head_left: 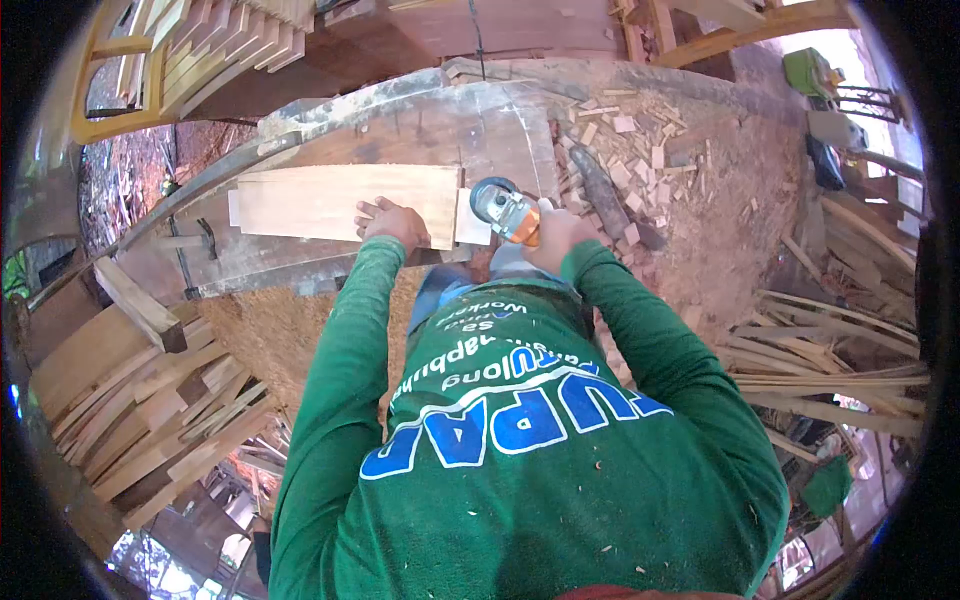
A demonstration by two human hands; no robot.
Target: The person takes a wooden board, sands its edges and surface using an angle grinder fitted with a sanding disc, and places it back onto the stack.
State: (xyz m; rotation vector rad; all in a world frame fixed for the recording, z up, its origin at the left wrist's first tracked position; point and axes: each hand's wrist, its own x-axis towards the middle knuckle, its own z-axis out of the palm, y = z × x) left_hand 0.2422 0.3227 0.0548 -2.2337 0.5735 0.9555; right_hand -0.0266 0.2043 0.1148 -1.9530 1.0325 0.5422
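My left hand (392, 224) lies on a pale wooden board (300, 200), its fingers spread over the near right part of the surface. The board rests flat on a worn workbench (400, 140), and a lighter piece of wood (473, 222) shows at its right end. In my right hand (562, 232) is an angle grinder (505, 210) with an orange body and a guarded round head. Its head sits just past the board's right end, near the lighter piece; whether they touch I cannot tell. My fingers wrap around the grinder's body and are partly hidden.
Small wood offcuts (640, 160) and sawdust cover the right side. Stacked planks (160, 410) lie at the lower left, and long strips (830, 370) at the right. Slatted wooden pieces (230, 35) stand at the top left. A clamp-like metal tool (207, 238) is at the bench's left.
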